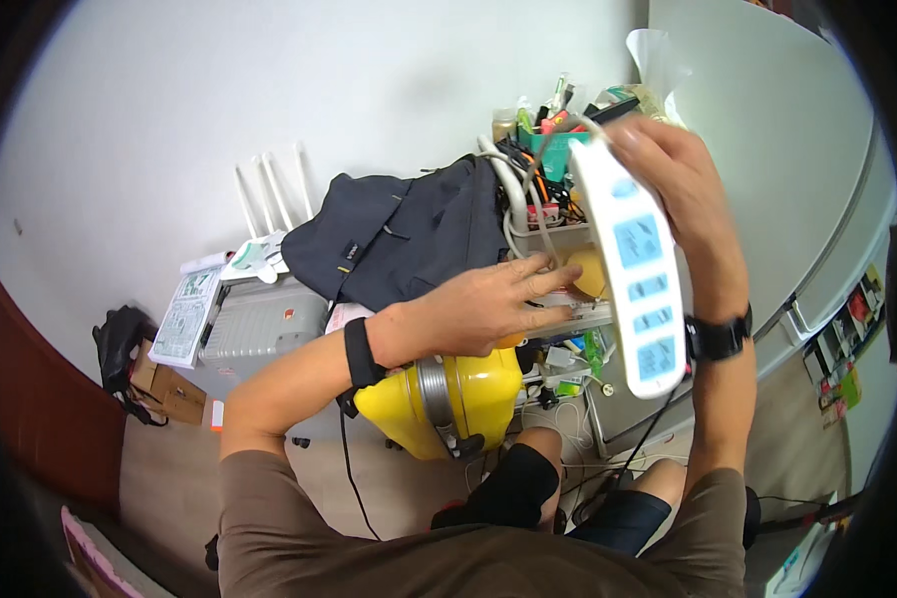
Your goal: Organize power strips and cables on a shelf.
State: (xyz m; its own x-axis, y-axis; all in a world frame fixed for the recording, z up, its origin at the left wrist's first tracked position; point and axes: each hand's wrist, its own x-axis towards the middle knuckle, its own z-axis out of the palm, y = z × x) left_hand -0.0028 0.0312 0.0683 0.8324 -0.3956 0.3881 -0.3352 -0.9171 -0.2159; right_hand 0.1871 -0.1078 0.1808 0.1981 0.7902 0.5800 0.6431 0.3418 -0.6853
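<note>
My right hand point(661, 176) grips a white power strip point(650, 299) by its upper end and holds it upright, tilted slightly. Blue panels with sockets run down the strip's face. A grey cord point(544, 224) curves from the strip's top down to the fingers of my left hand point(486, 299). Those fingers are partly spread, and blur hides whether they pinch the cord. Behind the strip sits a yellow rounded object point(586, 275), partly covered. Below my left hand stands a yellow hard-shell suitcase point(448, 404).
A dark backpack point(411, 232) leans against the wall beside a grey suitcase point(269, 321). A green box of small items point(549, 153) stands near a white fridge-like appliance point(770, 149). Loose cables point(568, 426) trail over the floor by my legs. Cardboard boxes point(168, 385) sit at left.
</note>
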